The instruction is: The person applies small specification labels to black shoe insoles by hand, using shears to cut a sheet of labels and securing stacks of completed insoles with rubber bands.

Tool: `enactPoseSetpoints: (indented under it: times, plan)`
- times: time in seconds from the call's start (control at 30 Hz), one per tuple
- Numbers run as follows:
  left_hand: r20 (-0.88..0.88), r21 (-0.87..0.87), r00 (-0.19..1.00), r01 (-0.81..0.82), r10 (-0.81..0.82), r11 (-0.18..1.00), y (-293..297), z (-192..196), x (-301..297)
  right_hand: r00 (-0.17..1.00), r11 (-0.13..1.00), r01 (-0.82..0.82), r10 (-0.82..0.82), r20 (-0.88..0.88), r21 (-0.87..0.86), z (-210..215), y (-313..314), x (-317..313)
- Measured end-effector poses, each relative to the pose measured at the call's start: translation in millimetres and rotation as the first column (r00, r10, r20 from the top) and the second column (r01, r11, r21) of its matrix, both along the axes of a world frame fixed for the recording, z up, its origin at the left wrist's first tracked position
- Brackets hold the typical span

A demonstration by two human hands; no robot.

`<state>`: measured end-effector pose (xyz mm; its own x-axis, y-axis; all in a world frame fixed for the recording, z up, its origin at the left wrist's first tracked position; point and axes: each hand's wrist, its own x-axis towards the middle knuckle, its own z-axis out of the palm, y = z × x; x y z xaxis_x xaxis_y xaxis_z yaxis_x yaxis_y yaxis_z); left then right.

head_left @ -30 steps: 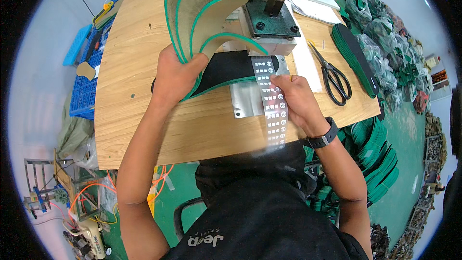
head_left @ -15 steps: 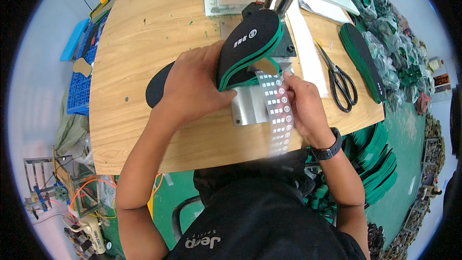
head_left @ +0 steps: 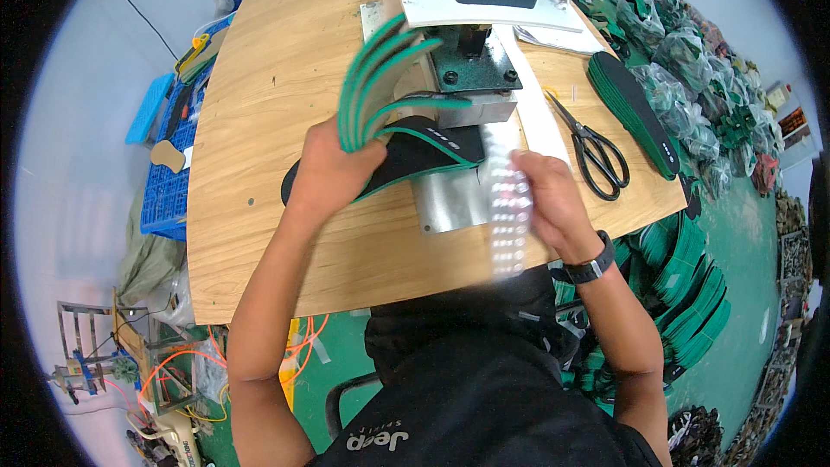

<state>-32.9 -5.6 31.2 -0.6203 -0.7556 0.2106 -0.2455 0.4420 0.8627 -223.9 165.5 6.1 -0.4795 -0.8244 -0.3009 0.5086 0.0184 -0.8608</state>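
My left hand (head_left: 333, 171) is closed round a stack of black insoles (head_left: 363, 91) with green edges. Their upper layers are bent up and fanned apart. The lowest insole (head_left: 424, 151) lies flatter, white marks on its black face, its end over the metal plate (head_left: 451, 203) under a heat press (head_left: 475, 60). Pinched in my right hand (head_left: 558, 199) is a clear label strip (head_left: 508, 225) with rows of white prints, smeared by motion. It hangs just right of the lowest insole's end; whether they touch, I cannot tell.
Black-handled scissors (head_left: 601, 160) lie to the right, beside a white paper strip (head_left: 546, 125) and another insole stack (head_left: 635, 112). A blue crate (head_left: 164, 199) stands left of the wooden table (head_left: 268, 242). Bagged goods (head_left: 683, 78) and green-edged bundles (head_left: 683, 285) sit on the right.
My left hand has bent the upper insoles back and up, baring the lowest one's printed face. The strip has shifted slightly right, off the insoles. The whole view has shifted a little.
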Motion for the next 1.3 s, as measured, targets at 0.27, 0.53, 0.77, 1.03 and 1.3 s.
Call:
enactPoseSetpoints:
  times: [0.27,0.53,0.77,1.03,1.3]
  plan:
    - [-0.164,0.154,0.983,-0.062,0.088,0.986,-6.1,2.8,10.6,0.937,0.944,-0.166,0.241,-0.252,0.285,4.8,-16.7,5.7]
    - [0.011,0.116,0.991,-0.136,0.135,0.984,0.6,10.9,10.1,0.940,0.945,-0.156,0.232,-0.251,0.289,-3.7,-21.8,2.9]
    - [0.277,-0.180,0.960,0.098,-0.046,0.979,4.2,7.2,-1.4,0.936,0.947,-0.126,0.213,-0.282,0.296,-3.7,-23.0,8.1]
    - [0.401,-0.318,0.916,0.151,-0.012,0.936,9.0,4.4,-8.7,0.976,0.984,-0.101,0.126,-0.178,0.144,0.3,-12.7,7.2]
    - [0.270,-0.156,0.963,0.061,-0.016,0.986,11.8,16.3,-2.8,0.983,0.991,0.072,-0.052,-0.175,0.111,-2.9,10.5,-11.3]
